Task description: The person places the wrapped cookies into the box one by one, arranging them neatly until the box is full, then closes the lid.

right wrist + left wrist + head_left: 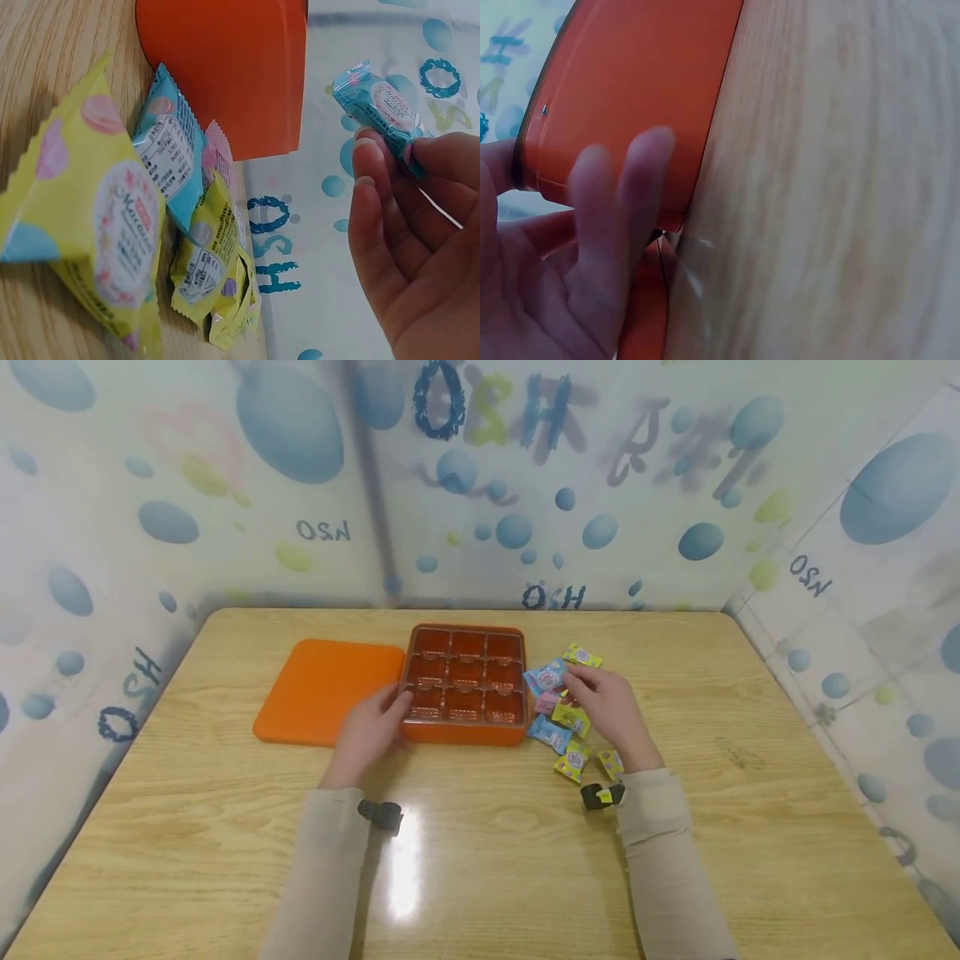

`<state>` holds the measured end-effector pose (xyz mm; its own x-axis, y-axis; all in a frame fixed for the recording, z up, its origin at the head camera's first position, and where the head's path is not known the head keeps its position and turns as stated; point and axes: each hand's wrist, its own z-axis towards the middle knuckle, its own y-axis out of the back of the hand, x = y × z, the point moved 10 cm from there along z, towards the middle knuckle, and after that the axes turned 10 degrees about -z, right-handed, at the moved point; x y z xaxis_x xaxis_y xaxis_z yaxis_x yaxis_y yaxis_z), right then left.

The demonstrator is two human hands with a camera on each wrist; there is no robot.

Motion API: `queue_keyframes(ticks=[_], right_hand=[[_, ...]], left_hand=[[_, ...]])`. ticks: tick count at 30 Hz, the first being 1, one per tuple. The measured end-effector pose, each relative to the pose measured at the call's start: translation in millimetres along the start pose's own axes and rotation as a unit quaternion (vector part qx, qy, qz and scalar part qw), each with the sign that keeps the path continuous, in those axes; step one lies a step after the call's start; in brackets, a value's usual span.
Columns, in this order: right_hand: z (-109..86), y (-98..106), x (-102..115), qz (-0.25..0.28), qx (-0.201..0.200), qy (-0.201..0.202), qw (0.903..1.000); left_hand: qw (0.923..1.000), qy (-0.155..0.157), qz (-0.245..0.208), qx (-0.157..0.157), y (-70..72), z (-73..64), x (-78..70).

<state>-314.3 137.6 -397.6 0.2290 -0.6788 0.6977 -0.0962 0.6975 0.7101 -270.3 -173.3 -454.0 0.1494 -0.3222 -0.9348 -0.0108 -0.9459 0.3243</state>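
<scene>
My right hand [607,706] pinches a blue wrapped candy [386,105] between thumb and fingers, raised by the box's right edge. Under and around that hand lie several wrapped candies: a blue one [550,734], a pink one [546,702] and yellow ones [573,761]. The orange box [465,734] holds a clear divided insert, its compartments bare. At the box's left front corner is my left hand [371,732], holding it with the thumb over the rim. In the left wrist view, two blurred fingers [646,169] extend in front of the box's outer wall.
A flat orange lid [322,689] lies left of the box, partly behind my left hand. Everything rests on a wooden table [480,852]. Patterned walls [480,485] stand at the back and both sides.
</scene>
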Motion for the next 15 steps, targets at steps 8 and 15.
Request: queue_keyframes(ticks=[8,15], right_hand=[[-0.2,1,-2,-0.001,0.004,-0.008,1.0],[0.4,0,-2,-0.008,0.008,-0.002,0.9999]], left_hand=[[0.9911,0.035,-0.11,0.066,-11.4,-3.1,1.7],[0.9839,0.07,-0.145,0.079,-19.7,-4.8,1.6]])
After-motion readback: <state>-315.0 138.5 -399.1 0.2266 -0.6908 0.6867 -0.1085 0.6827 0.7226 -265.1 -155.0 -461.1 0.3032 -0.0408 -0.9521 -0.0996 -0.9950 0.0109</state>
